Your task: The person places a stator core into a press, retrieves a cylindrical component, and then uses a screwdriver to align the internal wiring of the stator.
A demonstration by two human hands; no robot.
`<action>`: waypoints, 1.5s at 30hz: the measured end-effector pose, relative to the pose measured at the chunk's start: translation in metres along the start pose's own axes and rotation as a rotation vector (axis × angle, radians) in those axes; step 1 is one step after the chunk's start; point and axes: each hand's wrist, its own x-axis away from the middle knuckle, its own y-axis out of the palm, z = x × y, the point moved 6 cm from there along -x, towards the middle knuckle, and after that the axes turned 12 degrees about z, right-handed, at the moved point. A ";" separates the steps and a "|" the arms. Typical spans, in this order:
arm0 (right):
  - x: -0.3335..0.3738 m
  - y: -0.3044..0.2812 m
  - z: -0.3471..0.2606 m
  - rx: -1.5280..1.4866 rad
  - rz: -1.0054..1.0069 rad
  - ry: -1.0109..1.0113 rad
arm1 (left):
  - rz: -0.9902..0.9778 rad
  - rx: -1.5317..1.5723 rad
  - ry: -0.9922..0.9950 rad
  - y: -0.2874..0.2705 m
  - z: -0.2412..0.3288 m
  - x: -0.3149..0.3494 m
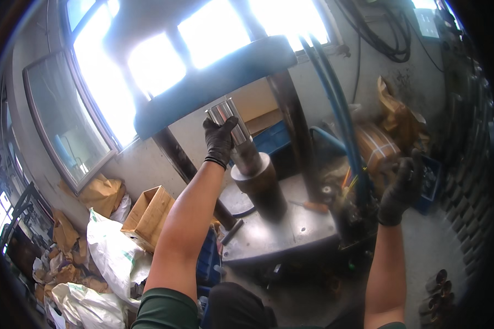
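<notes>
My left hand [219, 140], in a dark glove, is wrapped round a shiny metal cylinder [240, 133]. The cylinder stands slightly tilted in the picture, on top of a stepped metal post [260, 186]. This post rests on the steel table [307, 233] of a press, between its two dark columns and below a blue crossbeam [214, 82]. My right hand [400, 189], gloved as well, is raised at the right, beside the blue hoses [340, 109] and a dark cluster of fittings. Its fingers are dark and blurred, so their grip is unclear.
A short metal bar [232, 232] and a tool with an orange-brown handle [314, 206] lie on the press table. Left of it are a wooden box [148, 219] and white sacks [112, 252]. A strapped carton [376, 145] and stacked metal parts [466, 214] stand right.
</notes>
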 end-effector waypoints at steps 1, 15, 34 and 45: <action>-0.002 -0.001 -0.003 -0.002 -0.004 -0.003 | -0.019 -0.025 0.058 0.001 0.000 -0.001; -0.080 -0.057 -0.067 -0.006 -1.188 -0.240 | -0.057 0.102 -0.009 -0.024 -0.053 0.040; -0.008 -0.206 -0.057 0.124 -1.731 -0.227 | -0.060 -0.087 -0.086 -0.039 -0.069 0.051; -0.011 -0.204 -0.059 0.156 -1.687 -0.141 | -0.035 0.015 -0.096 -0.034 -0.084 0.047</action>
